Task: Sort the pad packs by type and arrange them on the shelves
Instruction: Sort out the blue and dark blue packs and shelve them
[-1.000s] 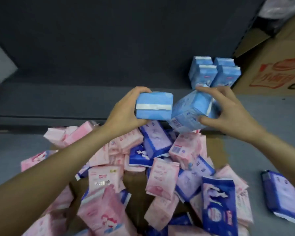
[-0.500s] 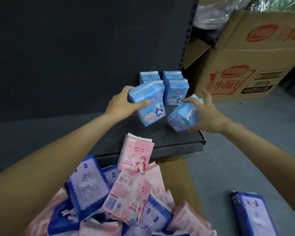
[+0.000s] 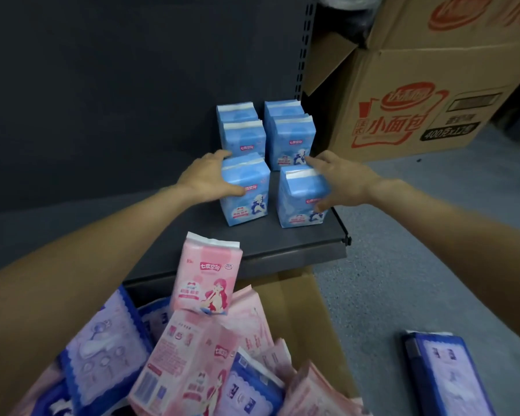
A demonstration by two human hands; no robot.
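1. Six light-blue packs point(image 3: 266, 163) are stood upright on the shelf point(image 3: 282, 241) in two columns at its right end.
2. The front-left pack point(image 3: 245, 193) is grasped by the left hand point(image 3: 207, 178), thumb in front and fingers round its left side.
3. The front-right pack point(image 3: 300, 199) is gripped by the right hand point(image 3: 339, 181), fingers curled over its right side.
4. Only this one type appears shelved; the sorting is judged to be at an early stage.
5. Pink packs point(image 3: 206, 277) and dark-blue packs point(image 3: 102, 346) are left heaped in an open box point(image 3: 300, 298) below the shelf.
6. One dark-blue pack point(image 3: 445, 373) is seen on the floor point(image 3: 403, 265); a printed carton point(image 3: 418, 94) is stood just beside the shelf.
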